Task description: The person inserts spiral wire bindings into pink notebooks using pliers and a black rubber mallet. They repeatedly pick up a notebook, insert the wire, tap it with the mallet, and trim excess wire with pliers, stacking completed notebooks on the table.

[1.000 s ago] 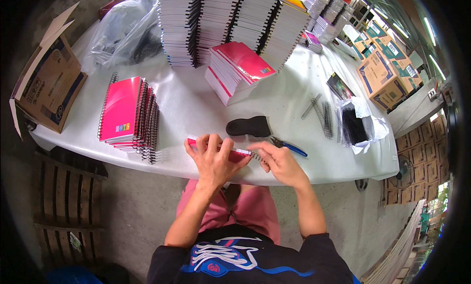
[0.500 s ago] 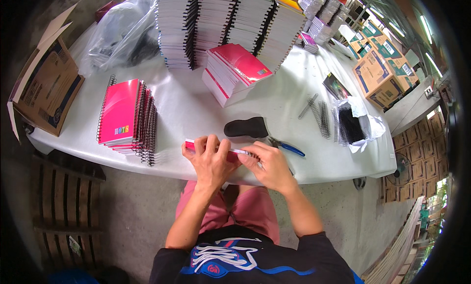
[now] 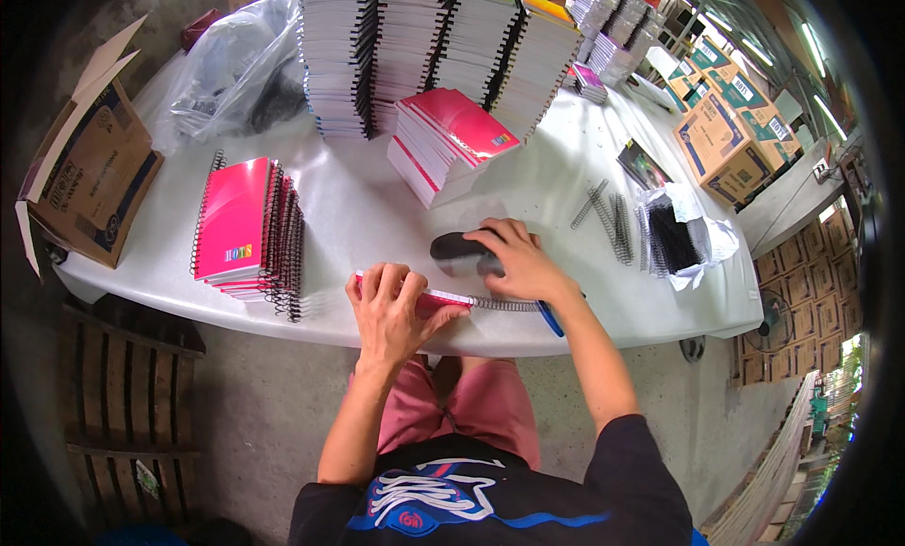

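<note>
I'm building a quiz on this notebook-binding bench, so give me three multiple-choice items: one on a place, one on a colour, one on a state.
1. Where does the bound pink notebook stack lie?
A. To the person's left
B. To the person's right
C. On the floor

2. What colour is the cover under the left hand?
A. Green
B. Pink
C. White

3. What is the right hand doing?
A. Hanging off the table
B. Resting on a black tool
C. Lifting a box

Answers: 1 A, it sits left of both hands; 2 B, pink shows beside the fingers; 3 B, its fingers lie over the dark tool.
</note>
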Demonstrator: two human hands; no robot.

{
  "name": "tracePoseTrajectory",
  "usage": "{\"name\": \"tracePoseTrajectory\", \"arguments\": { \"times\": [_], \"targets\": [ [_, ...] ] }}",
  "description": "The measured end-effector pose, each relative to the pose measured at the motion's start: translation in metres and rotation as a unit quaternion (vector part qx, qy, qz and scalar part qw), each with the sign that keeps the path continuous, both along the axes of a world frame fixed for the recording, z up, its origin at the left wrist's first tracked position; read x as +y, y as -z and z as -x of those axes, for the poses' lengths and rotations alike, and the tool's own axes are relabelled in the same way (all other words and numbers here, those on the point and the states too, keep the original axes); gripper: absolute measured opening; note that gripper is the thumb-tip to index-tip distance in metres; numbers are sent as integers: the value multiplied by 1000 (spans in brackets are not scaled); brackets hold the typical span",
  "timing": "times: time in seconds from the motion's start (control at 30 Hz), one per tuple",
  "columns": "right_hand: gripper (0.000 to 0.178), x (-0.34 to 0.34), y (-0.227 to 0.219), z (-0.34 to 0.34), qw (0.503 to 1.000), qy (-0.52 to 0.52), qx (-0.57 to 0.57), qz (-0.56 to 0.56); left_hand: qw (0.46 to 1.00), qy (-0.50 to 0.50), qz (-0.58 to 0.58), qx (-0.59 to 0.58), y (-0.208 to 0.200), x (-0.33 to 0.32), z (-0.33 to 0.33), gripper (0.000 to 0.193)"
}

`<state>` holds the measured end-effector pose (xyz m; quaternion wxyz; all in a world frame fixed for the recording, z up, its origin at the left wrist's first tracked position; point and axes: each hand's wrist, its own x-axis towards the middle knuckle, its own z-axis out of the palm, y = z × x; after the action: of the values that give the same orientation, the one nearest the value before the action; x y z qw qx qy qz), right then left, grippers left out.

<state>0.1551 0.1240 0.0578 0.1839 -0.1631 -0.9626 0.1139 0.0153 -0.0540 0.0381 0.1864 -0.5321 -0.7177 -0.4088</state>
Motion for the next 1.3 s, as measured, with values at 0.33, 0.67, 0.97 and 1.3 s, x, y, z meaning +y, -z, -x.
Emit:
{"name": "tracePoseTrajectory", "arguments": {
  "times": [0.33,0.67,0.97,1.3],
  "targets": [
    [28,-17,-3,0,881,-40,-19,471,999,24,24,-33,-5,-5,0,54],
    [23,-16,-18,9,934,-107,113,322,995,67,35,-61,-7,-3,5,54],
    [19,-32,-24,23,880,-172,205,393,991,33,-6,-127,3,5,14,63],
    [20,-25,-14,32,947,-28,106,301,941,106,-91,-309,23,14,14,92]
  ]
}}
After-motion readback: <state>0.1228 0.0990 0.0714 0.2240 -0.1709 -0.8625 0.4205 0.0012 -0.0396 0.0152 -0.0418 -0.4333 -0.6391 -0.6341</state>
